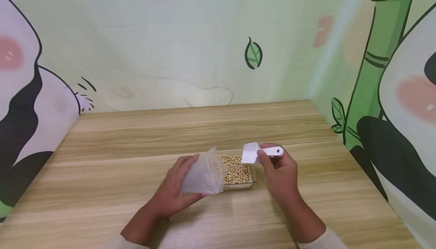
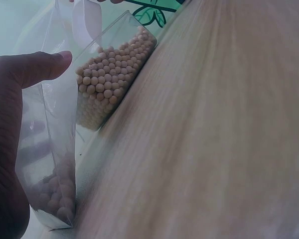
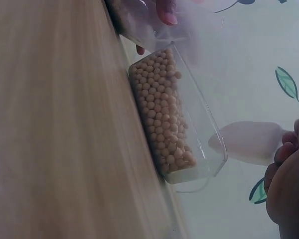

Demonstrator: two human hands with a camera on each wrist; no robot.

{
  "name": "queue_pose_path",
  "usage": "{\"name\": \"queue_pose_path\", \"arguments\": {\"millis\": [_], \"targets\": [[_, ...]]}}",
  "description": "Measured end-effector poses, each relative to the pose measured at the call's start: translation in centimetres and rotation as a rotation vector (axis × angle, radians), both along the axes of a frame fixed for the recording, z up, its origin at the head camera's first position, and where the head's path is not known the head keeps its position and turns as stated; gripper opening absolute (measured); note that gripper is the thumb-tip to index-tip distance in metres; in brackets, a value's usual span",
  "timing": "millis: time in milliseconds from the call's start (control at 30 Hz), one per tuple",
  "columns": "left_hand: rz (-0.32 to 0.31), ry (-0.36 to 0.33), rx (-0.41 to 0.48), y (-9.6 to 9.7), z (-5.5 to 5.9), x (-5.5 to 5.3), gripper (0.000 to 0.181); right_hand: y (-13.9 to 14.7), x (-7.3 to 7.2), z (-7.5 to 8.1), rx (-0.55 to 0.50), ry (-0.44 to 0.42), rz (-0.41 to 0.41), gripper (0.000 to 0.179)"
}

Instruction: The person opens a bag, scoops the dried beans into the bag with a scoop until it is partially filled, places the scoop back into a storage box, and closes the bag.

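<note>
A clear plastic bag [image 1: 201, 176] leans with its mouth to the right, gripped by my left hand [image 1: 173, 194] between thumb and fingers. In the left wrist view some soybeans [image 2: 57, 194] lie at the bottom of this bag [image 2: 52, 119]. Just right of its mouth stands a clear rectangular container [image 1: 239, 186] holding many pale soybeans [image 1: 234, 168]. My right hand [image 1: 282, 173] pinches a small white scoop [image 1: 250, 153] by its handle, above the container's right end. No beans can be made out on the scoop from these angles.
The wooden table [image 1: 136, 139] spreads around the hands and container. Behind it hangs a pale green wall cloth [image 1: 204, 52] printed with leaves, bamboo and pandas, which also stands along the right and left table edges.
</note>
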State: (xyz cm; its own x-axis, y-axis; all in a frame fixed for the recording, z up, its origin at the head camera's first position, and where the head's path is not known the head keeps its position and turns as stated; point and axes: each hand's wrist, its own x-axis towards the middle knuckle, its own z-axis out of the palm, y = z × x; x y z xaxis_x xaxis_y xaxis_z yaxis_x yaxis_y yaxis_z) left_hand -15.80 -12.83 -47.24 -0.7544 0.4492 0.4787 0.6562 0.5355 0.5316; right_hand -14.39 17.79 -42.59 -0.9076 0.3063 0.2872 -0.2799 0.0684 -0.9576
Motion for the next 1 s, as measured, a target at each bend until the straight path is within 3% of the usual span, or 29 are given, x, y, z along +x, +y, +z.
{"name": "queue_pose_path", "arguments": {"millis": [267, 367, 800, 1000], "targets": [[0.001, -0.005, -0.001, 0.1, 0.1, 0.0, 0.103, -0.2, 0.1, -0.9, 0.350, 0.303, 0.043, 0.019], [-0.001, -0.010, 0.003, 0.1, 0.1, 0.0, 0.103, -0.1, 0.1, -1.1, 0.492, 0.369, 0.041, 0.019], [0.002, -0.022, 0.002, 0.1, 0.0, 0.0, 0.104, 0.0, 0.1, -1.5, 0.823, 0.435, 0.047, 0.018], [0.003, -0.024, 0.010, 0.1, 0.0, 0.0, 0.103, -0.2, 0.1, -1.4, 0.812, 0.396, 0.064, 0.013]]}}
